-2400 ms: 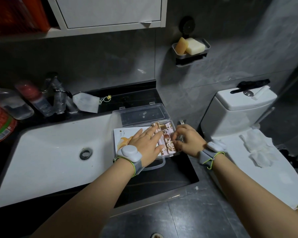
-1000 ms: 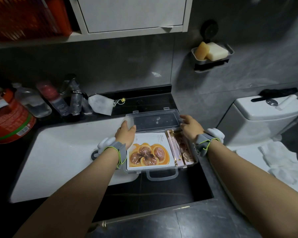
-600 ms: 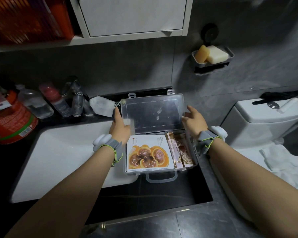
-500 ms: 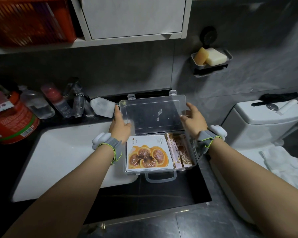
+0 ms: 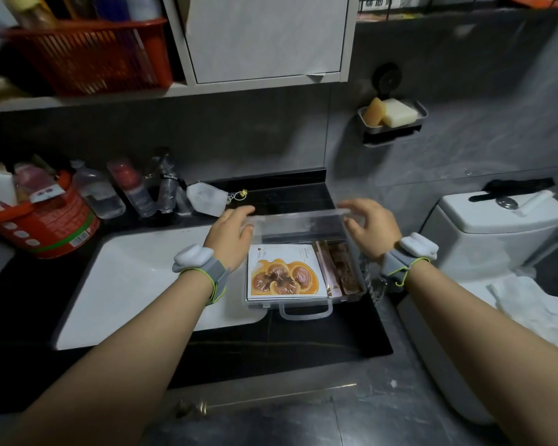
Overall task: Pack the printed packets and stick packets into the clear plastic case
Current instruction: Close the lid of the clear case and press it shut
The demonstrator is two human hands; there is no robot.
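**Case lid held half raised at both ends**

The clear plastic case [image 5: 305, 304] sits on the black counter just right of the white sink [image 5: 136, 284], handle toward the person. Inside, a printed packet [image 5: 282, 272] with an orange picture lies flat; stick packets [image 5: 339, 268] lie beside it on the side away from the sink. The lid [image 5: 297, 222] is tilted over them. The left hand [image 5: 231, 235] clamps the lid's sink-side end; the right hand [image 5: 372, 230] clamps the opposite end.
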